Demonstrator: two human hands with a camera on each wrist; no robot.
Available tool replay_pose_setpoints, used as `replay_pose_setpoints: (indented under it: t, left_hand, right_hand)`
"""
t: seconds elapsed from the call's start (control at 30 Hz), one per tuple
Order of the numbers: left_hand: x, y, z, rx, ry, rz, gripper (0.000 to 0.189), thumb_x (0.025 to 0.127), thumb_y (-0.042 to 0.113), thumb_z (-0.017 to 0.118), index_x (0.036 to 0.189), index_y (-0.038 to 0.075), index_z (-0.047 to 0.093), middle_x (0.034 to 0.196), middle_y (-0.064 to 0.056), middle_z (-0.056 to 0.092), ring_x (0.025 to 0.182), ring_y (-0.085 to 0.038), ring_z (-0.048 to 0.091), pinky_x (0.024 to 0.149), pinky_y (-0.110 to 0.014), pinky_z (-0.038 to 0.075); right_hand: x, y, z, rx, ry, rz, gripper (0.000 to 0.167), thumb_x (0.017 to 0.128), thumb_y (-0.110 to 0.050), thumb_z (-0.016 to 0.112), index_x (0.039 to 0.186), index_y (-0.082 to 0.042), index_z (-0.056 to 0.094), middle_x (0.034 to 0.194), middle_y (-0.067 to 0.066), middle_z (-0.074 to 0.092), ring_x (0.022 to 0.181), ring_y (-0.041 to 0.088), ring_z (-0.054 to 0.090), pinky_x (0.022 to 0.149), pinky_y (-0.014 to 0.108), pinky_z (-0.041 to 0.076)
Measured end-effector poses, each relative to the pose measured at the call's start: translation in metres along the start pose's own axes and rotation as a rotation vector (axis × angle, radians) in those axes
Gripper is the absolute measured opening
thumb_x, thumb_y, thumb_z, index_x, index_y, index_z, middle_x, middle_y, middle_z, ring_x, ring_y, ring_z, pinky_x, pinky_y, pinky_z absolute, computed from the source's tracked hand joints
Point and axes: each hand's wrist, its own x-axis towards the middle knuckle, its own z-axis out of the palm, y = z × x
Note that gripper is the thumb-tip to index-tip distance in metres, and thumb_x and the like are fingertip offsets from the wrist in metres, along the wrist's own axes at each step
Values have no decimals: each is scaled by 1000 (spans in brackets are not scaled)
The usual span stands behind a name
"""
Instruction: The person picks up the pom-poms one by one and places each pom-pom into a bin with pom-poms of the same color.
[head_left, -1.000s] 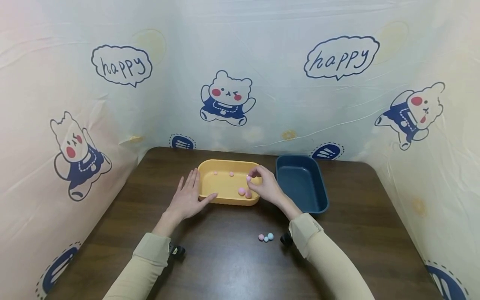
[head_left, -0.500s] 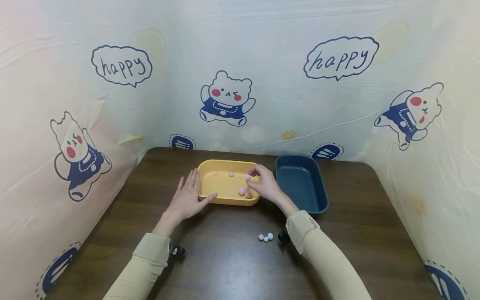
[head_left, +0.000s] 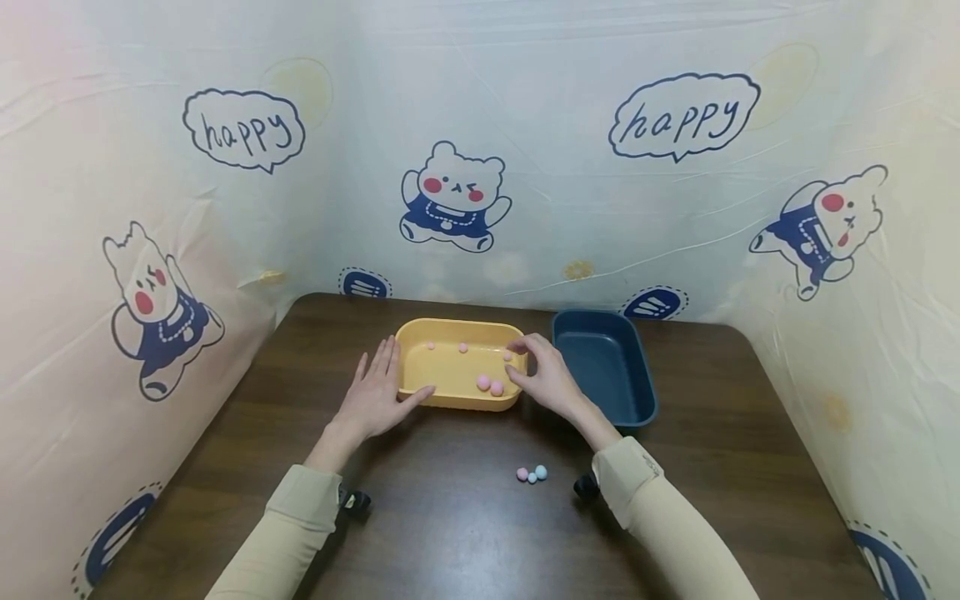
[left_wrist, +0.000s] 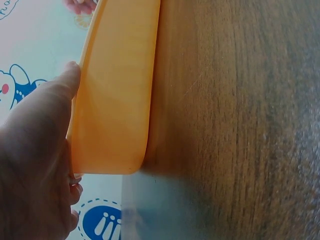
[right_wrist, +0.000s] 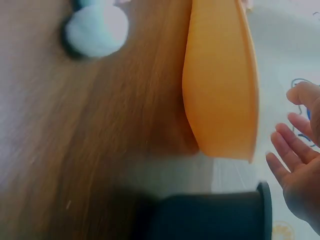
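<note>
A yellow tray (head_left: 450, 371) stands near the back of the table, with several small pink balls inside, among them a pair (head_left: 483, 382) near its front right corner. My left hand (head_left: 375, 398) rests on the tray's left end, fingers straight and thumb along the front rim. Over the right end is my right hand (head_left: 547, 375), thumb and fingers spread apart. A small pink ball (head_left: 507, 356) shows in the gap between them, apart from the fingertips. In the right wrist view the fingers (right_wrist: 287, 145) hold nothing, beside the tray's end wall (right_wrist: 220, 85).
A dark blue tray (head_left: 603, 367) stands right of the yellow one, close beside my right wrist. Nearer the front on the brown table (head_left: 450, 517) lie a pink ball (head_left: 522, 474) and two light blue balls (head_left: 541, 472). A printed cloth (head_left: 555, 200) hangs behind.
My right hand has opened its pinch and let go of a small pink ball, which is now in the tray's right end. The hand has shifted slightly right; the left hand stays put.
</note>
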Motion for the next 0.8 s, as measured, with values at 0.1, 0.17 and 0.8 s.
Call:
replay_pose_setpoints:
  t: [0.1,0.17,0.8]
  left_hand:
    - [-1,0,-1,0,2,0,122,100,85,45,175,-2,4,186,-20,1,174,-42,9,141,-65,6]
    - [-1,1,-1,-3,4,0,122,100,85,46,175,-2,4,186,-20,1,174,-42,9,141,-65,6]
    - [-3,3,-3,-1,5,0,121,101,83,47,175,-3,5,186,-21,2,174,-43,11,140,-65,6]
  right_hand:
    - [-11,-1,-11,-22,-4,-6,39,97,-12,82,133,-1,70,133,22,71,126,38,66,114,60,54]
    - [-17,-1,-17,-55,-9,9,43,99,-16,81,138,-3,68,139,19,70,131,36,64,117,60,53]
    - [-78,25,-68,-392,-121,90,104,95,-59,79,175,-14,29,181,18,31,169,42,26,135,70,25]
